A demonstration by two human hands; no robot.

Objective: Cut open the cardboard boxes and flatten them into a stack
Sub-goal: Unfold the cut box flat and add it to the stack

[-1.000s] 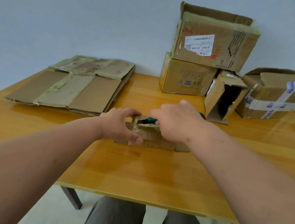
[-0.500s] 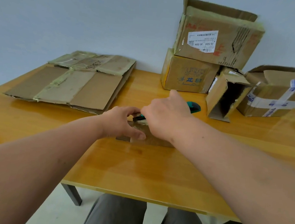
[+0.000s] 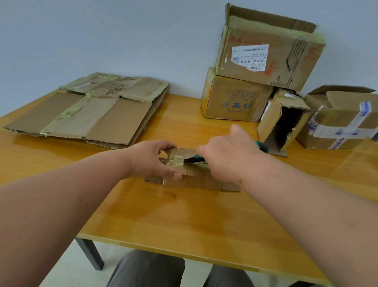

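Head view: we see our left hand (image 3: 154, 157) pinching a small taped cardboard box (image 3: 192, 174) mid-table (image 3: 177, 219); our right hand (image 3: 226, 157) grips a teal cutter (image 3: 197, 159) on its corrugated top. Bare glossy wood lies nearer us.

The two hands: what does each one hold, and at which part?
Left hand grips the small box at its left end. Right hand grips the teal cutter by its handle.

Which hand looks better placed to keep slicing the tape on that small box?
The right hand: it already grips the teal-handled utility knife, its tip at the taped seam of the small brown cardboard box. The left hand pinches the box's end, steadying it.
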